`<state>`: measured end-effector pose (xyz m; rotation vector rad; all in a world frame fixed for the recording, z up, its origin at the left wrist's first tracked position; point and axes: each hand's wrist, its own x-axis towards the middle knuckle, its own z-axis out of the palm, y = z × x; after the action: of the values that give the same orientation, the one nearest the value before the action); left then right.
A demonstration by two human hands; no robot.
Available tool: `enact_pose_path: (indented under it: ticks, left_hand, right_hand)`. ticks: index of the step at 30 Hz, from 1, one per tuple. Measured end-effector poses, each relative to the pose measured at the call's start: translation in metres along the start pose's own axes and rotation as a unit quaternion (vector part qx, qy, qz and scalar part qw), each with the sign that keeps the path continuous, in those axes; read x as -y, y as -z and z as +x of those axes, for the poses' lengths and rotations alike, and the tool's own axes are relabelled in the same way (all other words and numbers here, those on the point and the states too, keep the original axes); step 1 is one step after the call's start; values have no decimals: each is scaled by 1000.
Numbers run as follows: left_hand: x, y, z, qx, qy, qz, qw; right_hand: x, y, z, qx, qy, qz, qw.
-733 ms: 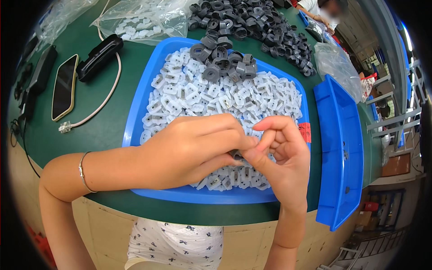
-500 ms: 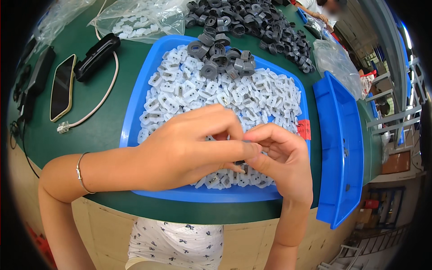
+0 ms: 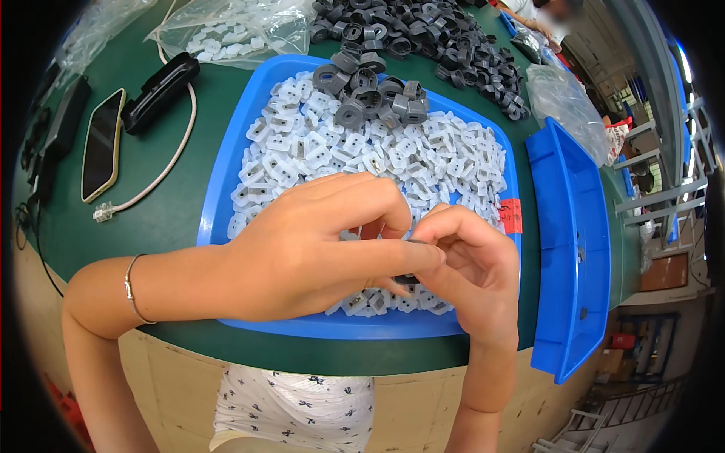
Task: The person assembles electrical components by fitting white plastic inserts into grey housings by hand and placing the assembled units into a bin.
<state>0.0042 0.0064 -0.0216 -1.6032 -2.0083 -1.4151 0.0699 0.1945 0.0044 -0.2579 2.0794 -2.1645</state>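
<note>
My left hand [image 3: 310,249] and my right hand [image 3: 479,264] meet over the near half of a blue tray [image 3: 362,328]. Between their pinched fingertips is a small dark grey plastic part [image 3: 408,278], mostly covered by the fingers. Whether a second piece is inside it cannot be seen. Below and behind the hands, the tray is filled with small translucent white plastic pieces [image 3: 294,162] that have dark holes or slots. Several dark grey ring-shaped parts [image 3: 351,113] rest on top of them at the tray's far edge.
A large heap of grey rings [image 3: 423,30] lies behind the tray. To the right stands a deep blue bin [image 3: 559,287]. A phone [image 3: 103,147], a black case [image 3: 160,92] and a cable [image 3: 170,162] lie left. A clear bag [image 3: 234,38] holds white pieces. Another person [image 3: 525,16] is at the far right.
Both hands stay together with a slight shift; the right hand has moved a little left. More of the dark grey part shows between the fingers now.
</note>
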Motion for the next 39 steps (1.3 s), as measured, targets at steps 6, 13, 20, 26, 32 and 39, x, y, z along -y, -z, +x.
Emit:
enact_pose_path:
  ticks: [6, 13, 20, 26, 32, 39]
  left_hand:
    - [0, 2, 1, 0, -7, 14, 1000]
    - [1, 1, 2, -9, 33, -9, 999]
    - [1, 2, 0, 28, 24, 4, 999]
    - [3, -3, -2, 35, -11, 34, 999]
    - [5, -2, -2, 58, -23, 46, 997]
    - [2, -3, 0, 39, 2, 35, 999]
  right_hand:
    - [-1, 0, 0, 2, 8, -37, 999]
    - [0, -4, 0, -29, 20, -25, 999]
    - [3, 3, 2, 28, 0, -85, 996]
    - [3, 2, 1, 14, 19, -136, 990]
    - [4, 1, -2, -1, -46, -90, 995]
    - [8, 0, -2, 16, -53, -18, 998]
